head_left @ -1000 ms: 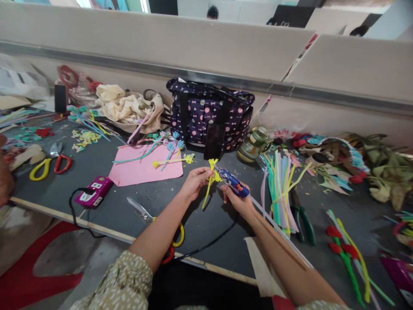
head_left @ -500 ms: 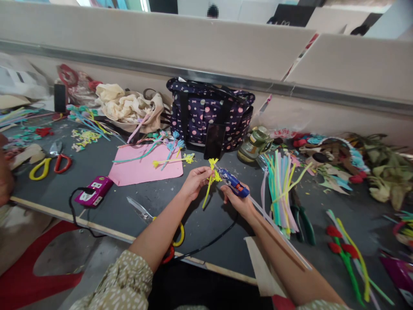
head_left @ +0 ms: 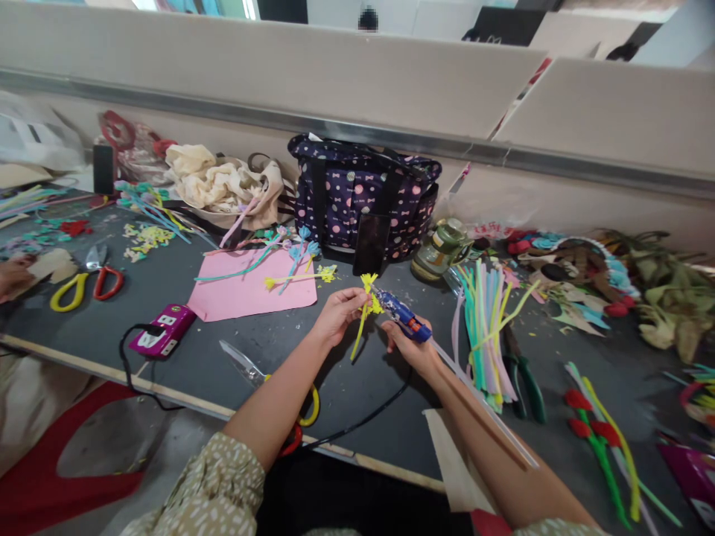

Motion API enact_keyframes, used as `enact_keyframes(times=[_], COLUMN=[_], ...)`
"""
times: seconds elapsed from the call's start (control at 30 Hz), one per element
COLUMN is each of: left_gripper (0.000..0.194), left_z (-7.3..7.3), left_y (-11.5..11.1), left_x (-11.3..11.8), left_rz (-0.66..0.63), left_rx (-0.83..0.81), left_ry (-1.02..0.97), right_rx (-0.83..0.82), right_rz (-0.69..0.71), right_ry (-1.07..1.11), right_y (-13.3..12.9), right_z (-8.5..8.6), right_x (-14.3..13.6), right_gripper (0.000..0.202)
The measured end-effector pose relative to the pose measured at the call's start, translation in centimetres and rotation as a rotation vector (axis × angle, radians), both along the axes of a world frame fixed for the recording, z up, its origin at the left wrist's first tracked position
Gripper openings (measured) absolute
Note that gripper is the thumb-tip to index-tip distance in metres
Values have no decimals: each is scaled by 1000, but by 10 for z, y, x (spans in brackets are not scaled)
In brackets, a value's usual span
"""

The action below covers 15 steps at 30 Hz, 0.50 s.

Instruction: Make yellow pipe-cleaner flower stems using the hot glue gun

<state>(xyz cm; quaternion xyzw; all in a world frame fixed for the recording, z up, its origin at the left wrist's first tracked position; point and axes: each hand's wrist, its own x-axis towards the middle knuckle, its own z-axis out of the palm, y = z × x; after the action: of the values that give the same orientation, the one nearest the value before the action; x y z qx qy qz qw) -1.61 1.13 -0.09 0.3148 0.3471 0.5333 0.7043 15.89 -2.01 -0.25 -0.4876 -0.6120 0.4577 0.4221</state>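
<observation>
Between the fingertips of my left hand is a yellow pipe-cleaner flower, its stem hanging down toward the table. My right hand is wrapped round a blue hot glue gun, whose nozzle points left and meets the flower's head. A long clear glue stick sticks out of the gun's back along my right forearm. Under my left forearm lie scissors with red and yellow handles, partly hidden. On a pink sheet rest finished-looking pipe-cleaner flowers.
A dark patterned bag stands at the back with a phone leaning on it. Right of it are a glass jar, a pipe-cleaner bundle and green-handled pliers. A magenta power strip lies left; another person's hand is beyond.
At the far left, the other person's hand has moved farther onto the table. My own hands, the flower and the glue gun look unmoved.
</observation>
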Motion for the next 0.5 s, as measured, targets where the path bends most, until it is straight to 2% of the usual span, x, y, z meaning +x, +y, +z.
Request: enact_keyframes(times=[0.5], left_gripper=[25], left_z=[-1], left_y=[0], left_x=[0], left_rz=[-2], left_rx=[9], left_ry=[4], right_rx=[-5], right_rz=[0], right_ry=[-42], right_y=[0], right_z=[2], right_x=[0], right_gripper=[26])
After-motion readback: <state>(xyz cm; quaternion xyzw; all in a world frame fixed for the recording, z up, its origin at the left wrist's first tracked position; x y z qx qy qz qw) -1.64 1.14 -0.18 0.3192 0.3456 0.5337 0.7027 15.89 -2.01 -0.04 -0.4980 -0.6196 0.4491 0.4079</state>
